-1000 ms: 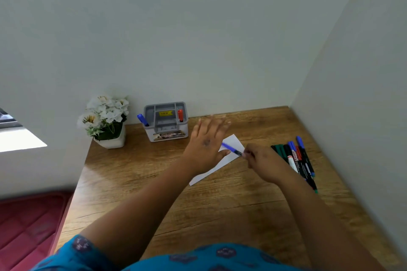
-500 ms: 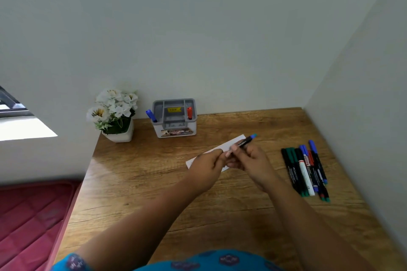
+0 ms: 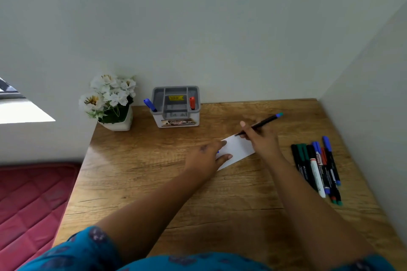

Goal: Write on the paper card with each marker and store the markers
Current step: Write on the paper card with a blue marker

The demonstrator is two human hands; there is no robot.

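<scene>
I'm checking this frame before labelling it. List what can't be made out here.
- Any writing on the paper card, head view: too small, partly under the left hand.
- Marker tip: hidden by the right hand.
- Holder label: blurred.
- Loose markers print: too small.

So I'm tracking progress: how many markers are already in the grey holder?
2: a blue marker leaning at the holder's left end, a red marker upright at its right end. Others could sit hidden deeper inside.

walls: plain pale corner | desk: wood | mattress: red quilted, left | window: bright
</scene>
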